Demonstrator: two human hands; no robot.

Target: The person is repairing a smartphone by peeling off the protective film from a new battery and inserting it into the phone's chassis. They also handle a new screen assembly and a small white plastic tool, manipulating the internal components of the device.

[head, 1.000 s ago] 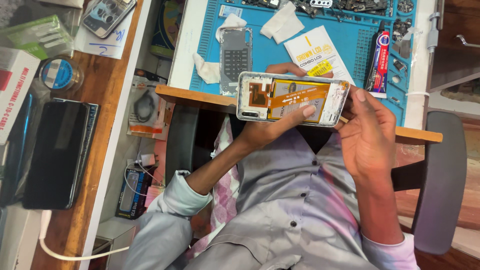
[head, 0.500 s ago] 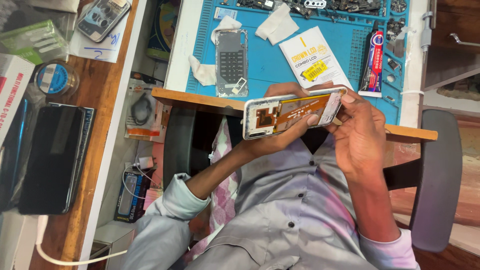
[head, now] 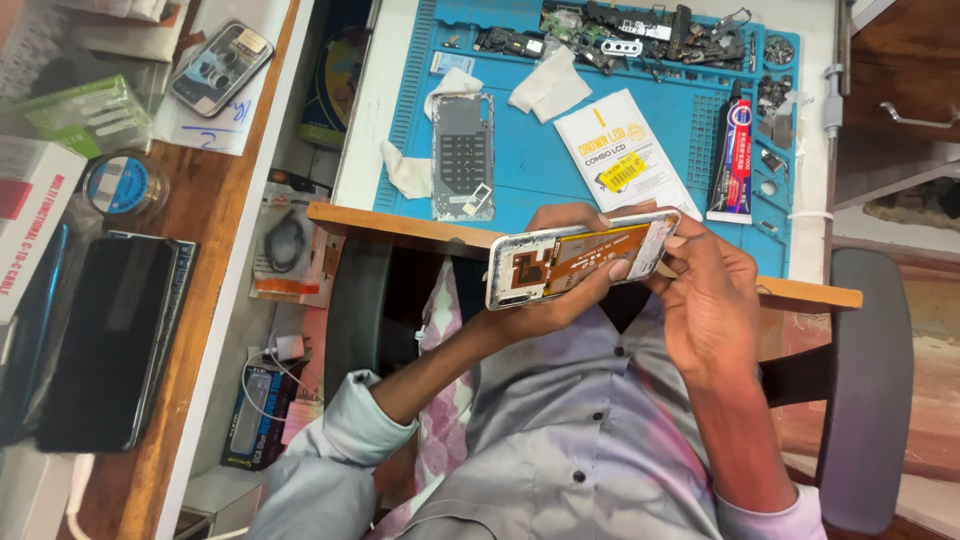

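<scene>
Phone frame (head: 585, 262), back off, orange flex and silver rim showing, sits over the lap just in front of the table (head: 400, 222) edge. Left hand (head: 560, 290) has a closed grip round its long edges from below; right hand (head: 712, 300) pinches the frame's right end, fingertips shut on the corner. Vs a sec ago it's tilted more edge-on and the right hand has shifted to that end, so work looks to be on that corner now. Beyond: blue mat (head: 560, 170) w/ grey phone back panel (head: 463, 155), white LCD packet (head: 625, 155), glue tube (head: 733, 160), wipes.
</scene>
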